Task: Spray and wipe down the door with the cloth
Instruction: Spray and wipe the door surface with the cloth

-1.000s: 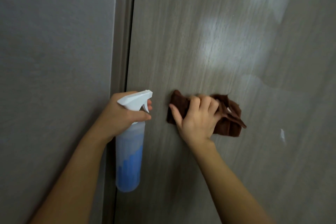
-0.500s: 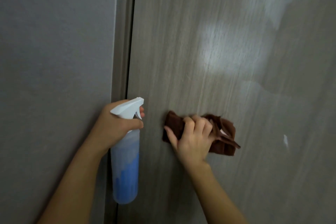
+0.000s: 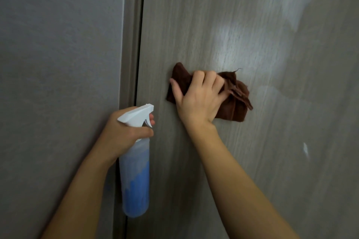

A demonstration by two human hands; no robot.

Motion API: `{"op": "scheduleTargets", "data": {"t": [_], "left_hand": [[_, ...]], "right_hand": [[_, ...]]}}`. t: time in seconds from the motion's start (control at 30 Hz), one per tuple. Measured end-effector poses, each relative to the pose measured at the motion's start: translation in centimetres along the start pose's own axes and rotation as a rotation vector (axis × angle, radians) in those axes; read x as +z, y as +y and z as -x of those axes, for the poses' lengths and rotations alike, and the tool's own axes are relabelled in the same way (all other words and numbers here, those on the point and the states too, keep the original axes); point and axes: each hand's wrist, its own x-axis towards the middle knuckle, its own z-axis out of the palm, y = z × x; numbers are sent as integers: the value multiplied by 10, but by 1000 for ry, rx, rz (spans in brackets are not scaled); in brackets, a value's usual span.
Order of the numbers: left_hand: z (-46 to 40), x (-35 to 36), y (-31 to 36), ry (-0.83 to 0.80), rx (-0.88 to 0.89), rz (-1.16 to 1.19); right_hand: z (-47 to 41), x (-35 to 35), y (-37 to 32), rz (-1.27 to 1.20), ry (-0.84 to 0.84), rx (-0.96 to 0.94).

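- Door (image 3: pixel 262 161): grey wood-grain panel, filling the right and centre of the view; pale glossy patches show on its upper part, and a small white mark sits near its right edge.
- Cloth (image 3: pixel 236 101): dark brown, bunched and folded, held flat against the door face near the door's left edge, about mid-height in view.
- Right hand (image 3: pixel 198 101): laid over the cloth, fingers curled into its upper folds, thumb spread to the left, pressing it to the door.
- Left hand (image 3: pixel 124 132): wrapped round the neck of the spray bottle (image 3: pixel 136 176), a fingertip at the trigger.
- Spray bottle: white head, clear body part-filled with blue liquid, upright before the door's left edge, nozzle pointing right.
- Wall (image 3: pixel 58 83): plain grey, left of the door frame (image 3: pixel 129 44).
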Motion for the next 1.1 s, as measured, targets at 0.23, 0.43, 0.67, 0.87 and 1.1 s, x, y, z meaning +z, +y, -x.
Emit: {"op": "scheduleTargets", "data": {"t": [0.23,0.43,0.67,0.87,1.1], "left_hand": [[-2,2,-1,8,12,-3],[-2,2,-1,-5,13,10],[-2,3,-3,-9,-10,17],[-2,2,-2,-3,-5,23],[-2,2,1,1,6,12]], "right_hand": [[60,-5,21,-35,-64,-100],[74,-7,30,-25,-103,-179],[-21,1,3,13,-14,-78],[6,2,8,-30,-10,-42],[122,-13,37,-65,-97,-80]]}}
